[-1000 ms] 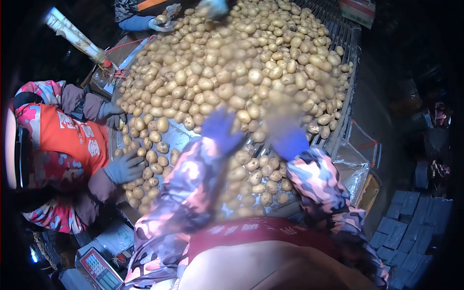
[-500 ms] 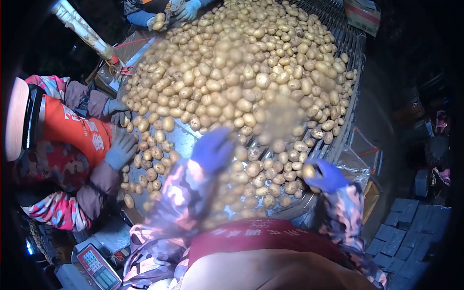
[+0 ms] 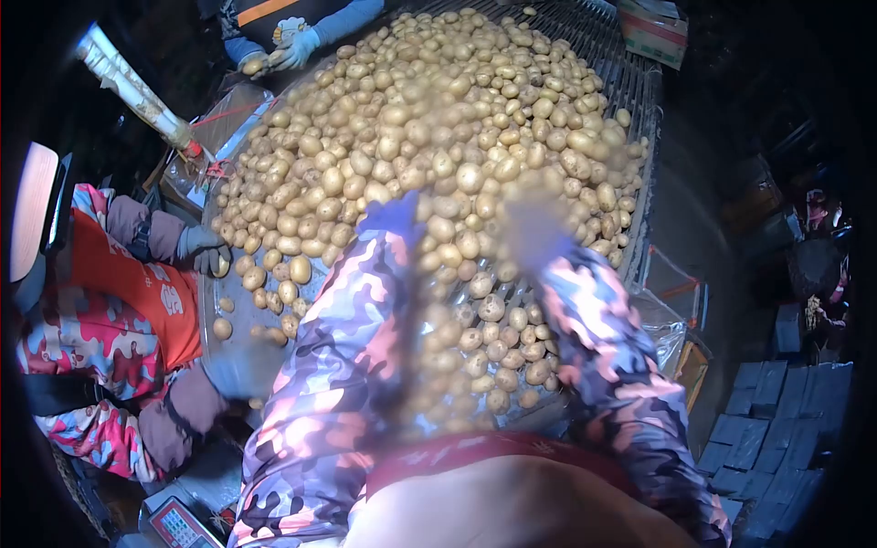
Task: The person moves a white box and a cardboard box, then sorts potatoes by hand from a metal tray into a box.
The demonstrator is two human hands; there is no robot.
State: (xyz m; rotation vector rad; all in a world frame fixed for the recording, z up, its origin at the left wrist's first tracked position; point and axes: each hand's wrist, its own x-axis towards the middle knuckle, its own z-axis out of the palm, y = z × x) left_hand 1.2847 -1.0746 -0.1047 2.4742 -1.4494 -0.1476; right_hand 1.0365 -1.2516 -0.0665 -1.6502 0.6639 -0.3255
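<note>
A large heap of potatoes covers the sorting table in front of me. My left hand, in a purple-blue glove, reaches into the middle of the heap and touches potatoes; its fingers point down and are hidden. Over the heap's right side is my right hand, gloved alike but smeared by a blurred spot and motion, so its fingers and any potato in them do not show. Between my forearms lie looser potatoes on the near part of the table.
At the left, a co-worker in an orange apron handles potatoes with gloved hands. Another person's blue-gloved hand is at the far edge. A cardboard box sits far right, a scale lower left, stacked dark blocks lower right.
Both my hands have moved forward into the heap; the right has left the table's right edge, where it held a potato. The left co-worker's nearer hand has moved toward me.
</note>
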